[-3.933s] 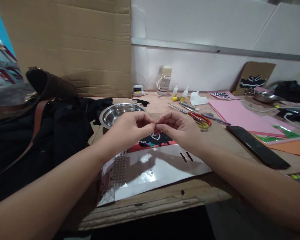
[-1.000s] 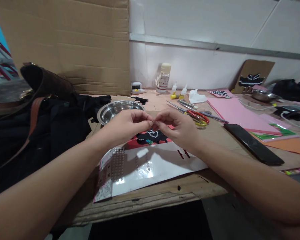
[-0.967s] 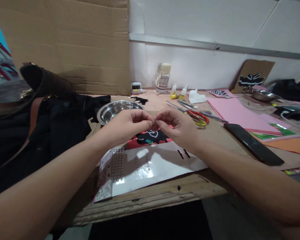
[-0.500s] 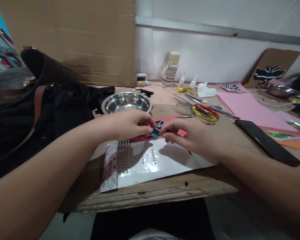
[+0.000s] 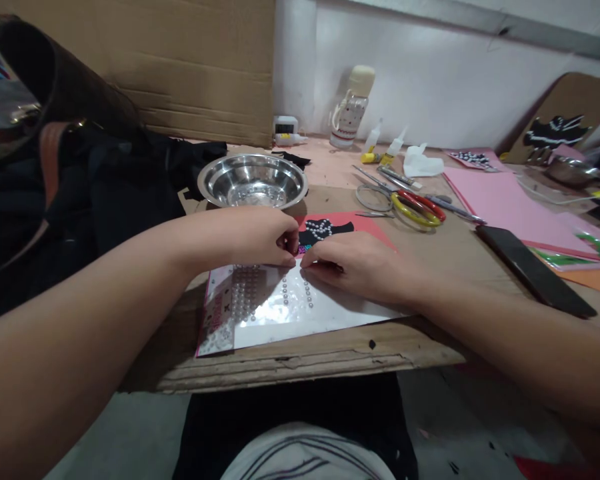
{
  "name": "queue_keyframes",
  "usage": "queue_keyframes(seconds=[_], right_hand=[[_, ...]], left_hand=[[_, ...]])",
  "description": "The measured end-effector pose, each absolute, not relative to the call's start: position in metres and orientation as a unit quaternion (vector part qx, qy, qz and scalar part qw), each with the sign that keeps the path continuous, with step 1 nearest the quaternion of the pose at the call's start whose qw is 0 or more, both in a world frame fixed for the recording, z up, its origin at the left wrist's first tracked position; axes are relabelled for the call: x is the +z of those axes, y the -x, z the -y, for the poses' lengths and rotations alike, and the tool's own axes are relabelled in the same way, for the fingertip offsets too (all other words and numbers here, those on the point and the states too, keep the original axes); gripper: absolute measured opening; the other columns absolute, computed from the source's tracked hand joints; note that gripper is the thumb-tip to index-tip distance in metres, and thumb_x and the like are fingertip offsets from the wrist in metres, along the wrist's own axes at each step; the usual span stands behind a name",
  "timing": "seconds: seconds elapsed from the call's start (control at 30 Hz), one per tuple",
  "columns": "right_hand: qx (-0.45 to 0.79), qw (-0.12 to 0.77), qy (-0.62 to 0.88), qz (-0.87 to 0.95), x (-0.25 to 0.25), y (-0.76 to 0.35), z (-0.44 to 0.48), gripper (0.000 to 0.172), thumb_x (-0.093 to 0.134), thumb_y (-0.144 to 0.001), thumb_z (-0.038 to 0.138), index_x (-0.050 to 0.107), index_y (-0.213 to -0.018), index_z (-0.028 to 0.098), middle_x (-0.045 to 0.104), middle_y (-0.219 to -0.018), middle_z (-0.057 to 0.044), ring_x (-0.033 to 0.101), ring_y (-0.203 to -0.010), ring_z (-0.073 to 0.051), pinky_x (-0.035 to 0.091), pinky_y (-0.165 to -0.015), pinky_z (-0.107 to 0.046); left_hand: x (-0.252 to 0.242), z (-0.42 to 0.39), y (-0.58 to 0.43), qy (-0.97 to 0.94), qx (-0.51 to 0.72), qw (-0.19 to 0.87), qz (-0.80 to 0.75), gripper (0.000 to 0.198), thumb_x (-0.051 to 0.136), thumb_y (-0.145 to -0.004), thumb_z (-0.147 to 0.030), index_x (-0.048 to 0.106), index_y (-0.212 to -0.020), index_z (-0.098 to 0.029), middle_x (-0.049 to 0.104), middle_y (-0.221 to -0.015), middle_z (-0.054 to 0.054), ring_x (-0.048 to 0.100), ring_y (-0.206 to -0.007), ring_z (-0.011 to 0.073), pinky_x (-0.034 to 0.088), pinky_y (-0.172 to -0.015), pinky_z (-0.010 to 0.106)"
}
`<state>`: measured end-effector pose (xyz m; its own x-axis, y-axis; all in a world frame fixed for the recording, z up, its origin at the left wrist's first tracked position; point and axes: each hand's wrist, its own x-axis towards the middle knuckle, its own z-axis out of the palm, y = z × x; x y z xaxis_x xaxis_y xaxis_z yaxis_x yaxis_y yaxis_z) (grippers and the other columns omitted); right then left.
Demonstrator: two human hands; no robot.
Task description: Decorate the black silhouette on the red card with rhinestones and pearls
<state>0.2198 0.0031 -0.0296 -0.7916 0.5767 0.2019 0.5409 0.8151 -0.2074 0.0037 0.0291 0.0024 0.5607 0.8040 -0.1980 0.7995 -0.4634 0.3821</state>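
Both hands meet over the top edge of a white sheet (image 5: 260, 333) with rows of pearl beads (image 5: 285, 291) on it. My left hand (image 5: 275, 239) is pinched, fingertips at the sheet's upper edge; what it holds, if anything, is too small to name. Close beside it, my right hand (image 5: 340, 263) also has thumb and forefinger together, their tips hidden or too small to read. Just behind the hands a black cut-out (image 5: 343, 229) with white beads and some coloured ones lies on red paper (image 5: 377, 235), partly covered by my fingers.
A steel bowl (image 5: 253, 181) stands behind my left hand. Scissors (image 5: 417, 208) and a dark flat case (image 5: 535, 270) lie to the right, near pink paper (image 5: 500, 200). A bottle (image 5: 350, 110) and glue tubes (image 5: 393, 148) stand at the wall. Dark cloth (image 5: 115, 187) fills the left.
Both hands have moved from the black cut-out down to the white sheet's upper edge, uncovering more of the cut-out. The camera view has tilted down.
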Motion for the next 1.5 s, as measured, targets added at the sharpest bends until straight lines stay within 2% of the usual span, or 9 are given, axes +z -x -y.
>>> queue_keyframes(seconds=[0.13, 0.27, 0.47, 0.73, 0.93, 1.03, 1.17, 1.5], right_hand=[[0.040, 0.129, 0.262, 0.956, -0.031, -0.220, -0.001, 0.019, 0.056, -0.101, 0.024, 0.074, -0.097, 0.018, 0.072, -0.085, -0.005, 0.058, -0.073, -0.016, 0.038, -0.067, -0.027], [0.015, 0.116, 0.247, 0.962, -0.031, -0.222, 0.000, 0.021, 0.055, -0.102, 0.025, 0.074, -0.096, 0.017, 0.068, -0.081, -0.005, 0.053, -0.071, -0.016, 0.035, -0.065, -0.028], [-0.006, 0.119, 0.209, 0.971, -0.027, -0.226, -0.001, 0.020, 0.057, -0.100, 0.019, 0.077, -0.095, 0.019, 0.063, -0.077, -0.003, 0.048, -0.069, -0.014, 0.031, -0.063, -0.027], [0.014, 0.086, 0.215, 0.973, -0.021, -0.227, 0.000, 0.023, 0.054, -0.098, 0.012, 0.076, -0.098, 0.019, 0.063, -0.080, -0.004, 0.047, -0.070, -0.014, 0.030, -0.062, -0.026], [0.116, 0.135, 0.250, 0.952, -0.026, -0.226, -0.003, 0.019, 0.060, -0.094, 0.013, 0.076, -0.100, 0.021, 0.073, -0.087, -0.002, 0.060, -0.075, -0.014, 0.040, -0.069, -0.025], [0.172, 0.145, 0.251, 0.941, -0.031, -0.226, -0.005, 0.019, 0.062, -0.093, 0.013, 0.075, -0.103, 0.023, 0.076, -0.093, -0.001, 0.065, -0.080, -0.014, 0.044, -0.072, -0.024], [0.185, 0.124, 0.262, 0.939, -0.034, -0.225, -0.006, 0.019, 0.060, -0.094, 0.014, 0.074, -0.102, 0.021, 0.075, -0.096, -0.002, 0.066, -0.083, -0.015, 0.045, -0.073, -0.024], [0.191, 0.103, 0.273, 0.937, -0.026, -0.220, -0.004, 0.019, 0.059, -0.094, 0.014, 0.074, -0.103, 0.021, 0.075, -0.098, -0.004, 0.066, -0.084, -0.016, 0.045, -0.072, -0.026]], left_hand=[[0.004, -0.028, -0.005, -0.852, -0.001, 0.221, -0.474, 0.014, 0.070, -0.072, -0.035, 0.077, -0.080, -0.027, 0.075, -0.074, 0.001, 0.060, -0.058, 0.0185, 0.035, -0.056, 0.029], [0.006, -0.026, -0.005, -0.854, -0.010, 0.214, -0.473, 0.018, 0.066, -0.076, -0.034, 0.077, -0.087, -0.027, 0.076, -0.080, 0.002, 0.061, -0.062, 0.0203, 0.038, -0.059, 0.030], [0.008, -0.026, -0.005, -0.852, -0.026, 0.210, -0.478, 0.016, 0.067, -0.077, -0.035, 0.077, -0.086, -0.028, 0.076, -0.080, 0.002, 0.062, -0.061, 0.0209, 0.036, -0.057, 0.031], [0.010, -0.021, -0.004, -0.863, -0.013, 0.208, -0.460, 0.017, 0.061, -0.083, -0.032, 0.075, -0.089, -0.025, 0.074, -0.079, 0.001, 0.059, -0.062, 0.0183, 0.036, -0.058, 0.030], [0.007, -0.026, -0.005, -0.858, -0.034, 0.204, -0.470, 0.017, 0.067, -0.079, -0.036, 0.077, -0.089, -0.026, 0.077, -0.083, 0.002, 0.062, -0.064, 0.0194, 0.037, -0.058, 0.030], [0.010, -0.026, -0.006, -0.858, -0.064, 0.203, -0.468, 0.022, 0.064, -0.080, -0.035, 0.077, -0.096, -0.026, 0.078, -0.090, 0.001, 0.065, -0.070, 0.0199, 0.039, -0.061, 0.030], [0.013, -0.025, -0.007, -0.855, -0.090, 0.196, -0.471, 0.028, 0.062, -0.082, -0.037, 0.076, -0.104, -0.027, 0.078, -0.096, 0.001, 0.066, -0.075, 0.0196, 0.042, -0.065, 0.029], [0.004, -0.030, -0.004, -0.863, -0.064, 0.185, -0.465, 0.022, 0.065, -0.080, -0.040, 0.078, -0.095, -0.029, 0.078, -0.087, -0.001, 0.067, -0.070, 0.0190, 0.041, -0.062, 0.030]])
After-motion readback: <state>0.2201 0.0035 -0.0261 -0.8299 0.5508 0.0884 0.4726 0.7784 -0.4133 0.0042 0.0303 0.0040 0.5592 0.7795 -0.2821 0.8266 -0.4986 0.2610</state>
